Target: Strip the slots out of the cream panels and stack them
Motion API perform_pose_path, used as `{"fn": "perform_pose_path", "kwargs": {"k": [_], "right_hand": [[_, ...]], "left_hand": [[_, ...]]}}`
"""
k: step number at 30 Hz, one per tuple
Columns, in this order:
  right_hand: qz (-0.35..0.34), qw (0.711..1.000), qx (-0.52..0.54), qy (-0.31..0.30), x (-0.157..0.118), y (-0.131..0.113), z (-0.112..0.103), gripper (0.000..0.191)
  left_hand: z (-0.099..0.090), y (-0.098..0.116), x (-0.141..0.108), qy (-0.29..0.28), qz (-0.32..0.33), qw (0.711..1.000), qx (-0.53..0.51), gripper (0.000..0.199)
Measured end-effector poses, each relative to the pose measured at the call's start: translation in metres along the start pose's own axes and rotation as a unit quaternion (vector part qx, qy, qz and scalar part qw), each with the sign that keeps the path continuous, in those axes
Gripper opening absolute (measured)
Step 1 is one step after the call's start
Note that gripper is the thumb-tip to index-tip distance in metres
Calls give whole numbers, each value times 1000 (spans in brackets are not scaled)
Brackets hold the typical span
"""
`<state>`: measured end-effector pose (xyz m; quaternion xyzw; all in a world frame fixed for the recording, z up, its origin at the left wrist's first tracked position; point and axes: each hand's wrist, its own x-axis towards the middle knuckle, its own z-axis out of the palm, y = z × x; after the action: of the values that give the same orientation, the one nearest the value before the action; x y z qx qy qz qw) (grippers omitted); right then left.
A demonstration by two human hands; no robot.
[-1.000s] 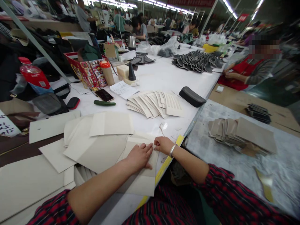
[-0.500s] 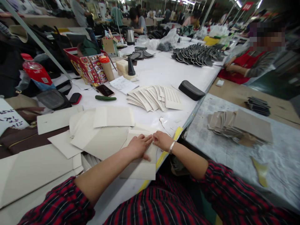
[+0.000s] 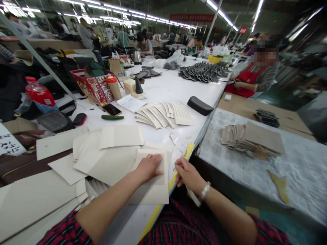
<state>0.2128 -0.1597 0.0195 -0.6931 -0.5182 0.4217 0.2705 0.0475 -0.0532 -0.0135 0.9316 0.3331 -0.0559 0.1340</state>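
Note:
My left hand (image 3: 150, 167) lies flat, fingers stretched, on a cream-coloured panel (image 3: 150, 197) at the table's near edge. A smaller rectangular piece (image 3: 160, 178) rests on that panel, partly under the fingers. Off to the right, apart from the panel, my right hand (image 3: 188, 175) is closed just past the table edge. A narrow pale strip (image 3: 193, 198) sticks out below its palm; its kind is hard to make out. More cream panels (image 3: 109, 160) overlap in a loose pile left of my left hand.
Fanned cream pieces (image 3: 163, 115) lie farther back, near a black case (image 3: 200, 105). A cucumber (image 3: 112, 117), a phone (image 3: 111, 109) and a red bottle (image 3: 41, 93) are at left. On the right-hand table sits a stack of grey-beige panels (image 3: 263, 136). A person in a red apron (image 3: 246, 81) sits beyond.
My right hand has left the panel and moved right and down past the table edge, with the pale strip now showing. My left hand stays on the panel. The view has tilted up.

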Motion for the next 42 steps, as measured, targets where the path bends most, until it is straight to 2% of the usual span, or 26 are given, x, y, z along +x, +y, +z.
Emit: {"fn": "perform_pose_path", "kwargs": {"k": [3, 6, 10, 16, 21, 24, 26, 30, 32, 34, 36, 38, 40, 42], "right_hand": [[79, 994, -81, -8, 68, -4, -1, 26], [101, 983, -143, -54, 102, -6, 3, 29], [128, 978, -132, -101, 110, -9, 2, 30], [160, 971, -64, -164, 119, -5, 0, 26], [179, 964, -95, -172, 128, -2, 6, 25], [187, 961, -114, -168, 130, -3, 8, 25], [179, 964, -118, -160, 128, -4, 8, 26], [141, 968, -158, -133, 120, -5, 7, 33], [124, 966, -189, -122, 116, -7, 6, 35], [83, 968, -220, -94, 113, -9, 5, 26], [-2, 968, -246, -53, 113, -12, 6, 21], [-76, 958, -273, -38, 114, -17, 9, 25], [-92, 945, -309, -58, 117, -22, 14, 24], [-72, 933, -344, -77, 117, -25, 19, 21]], "left_hand": [[-4, -1, 15, 16, -66, 997, -23, 32], [-9, -2, 34, 17, -110, 993, -40, 21], [-16, -10, 52, -2, -111, 988, -105, 16], [-17, -21, 63, -7, -96, 982, -164, 10], [-12, -22, 68, -20, -85, 984, -154, 5], [-9, -21, 63, 6, -60, 986, -155, 4], [-9, -20, 52, 29, -37, 984, -173, 7], [-8, -17, 16, 63, 5, 981, -184, 40], [-5, -17, -1, 56, 12, 988, -144, 49], [-2, -17, -12, 34, 21, 995, -94, 50], [0, -19, -16, 18, 37, 998, -57, 51], [0, -20, -15, 11, 46, 998, -32, 51], [-1, -20, -13, 3, 50, 999, -14, 51], [-1, -20, -10, -3, 48, 999, -1, 52]]}}
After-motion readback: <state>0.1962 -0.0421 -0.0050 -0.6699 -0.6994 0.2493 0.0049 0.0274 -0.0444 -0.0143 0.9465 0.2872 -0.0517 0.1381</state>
